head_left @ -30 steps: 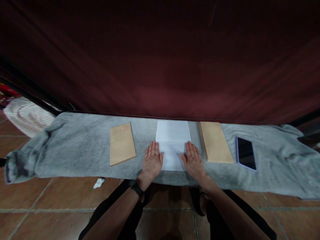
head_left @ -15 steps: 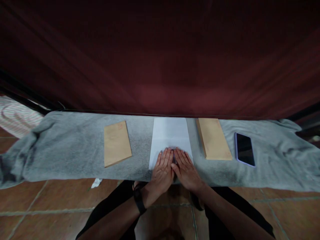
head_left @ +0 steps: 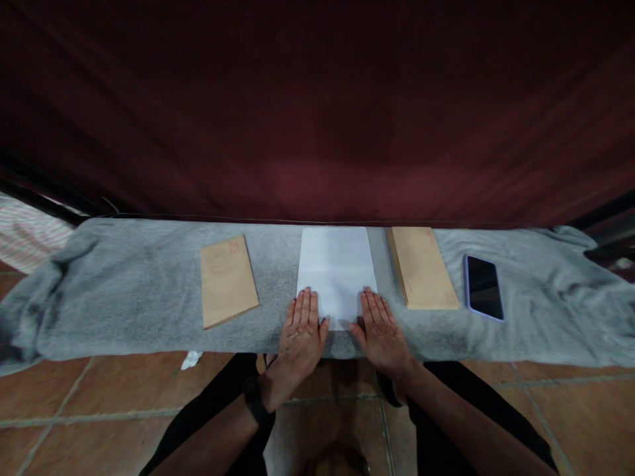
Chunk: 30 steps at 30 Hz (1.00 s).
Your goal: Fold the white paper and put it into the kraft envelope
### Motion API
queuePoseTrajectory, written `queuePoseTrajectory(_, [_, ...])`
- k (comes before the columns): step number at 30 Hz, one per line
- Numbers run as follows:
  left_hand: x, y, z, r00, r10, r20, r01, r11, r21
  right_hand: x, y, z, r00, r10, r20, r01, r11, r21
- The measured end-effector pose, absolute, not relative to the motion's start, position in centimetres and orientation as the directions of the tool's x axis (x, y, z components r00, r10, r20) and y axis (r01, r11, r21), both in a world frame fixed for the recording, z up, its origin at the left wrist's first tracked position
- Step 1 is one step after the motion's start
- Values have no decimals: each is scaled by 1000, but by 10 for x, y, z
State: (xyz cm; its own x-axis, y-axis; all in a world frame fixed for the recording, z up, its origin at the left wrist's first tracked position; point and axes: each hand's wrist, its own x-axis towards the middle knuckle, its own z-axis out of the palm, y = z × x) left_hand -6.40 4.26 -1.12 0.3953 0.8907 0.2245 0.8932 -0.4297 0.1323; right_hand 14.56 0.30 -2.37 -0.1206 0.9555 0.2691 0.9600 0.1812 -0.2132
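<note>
A white sheet of paper [head_left: 336,268] lies flat on a grey towel [head_left: 124,291] that covers a low bench. My left hand [head_left: 299,334] rests palm down on the sheet's near left corner, fingers straight and together. Opposite it, my right hand [head_left: 380,330] lies flat on the near right corner. Neither hand grips anything. A single brown envelope [head_left: 227,279] lies left of the sheet. To the sheet's right sits a stack of brown envelopes [head_left: 421,266].
A dark phone [head_left: 483,287] in a pale purple case lies on the towel at the right. A dark red curtain [head_left: 317,112] hangs behind the bench. Below are brown floor tiles with a scrap of white paper [head_left: 190,359].
My hands slid together at the sheet's near middle half a second ago. They have now spread apart again to its two near corners.
</note>
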Motion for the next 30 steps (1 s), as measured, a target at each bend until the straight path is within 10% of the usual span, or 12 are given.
queuePoseTrajectory(13, [-14, 125, 0, 481, 862, 162, 835, -506, 214, 126, 100, -4, -97, 973, 210, 905, 175, -388])
queuePoseTrajectory(30, [-10, 186, -8, 282, 952, 121, 943, -298, 149, 123, 162, -24, 1, 973, 229, 979, 46, -200])
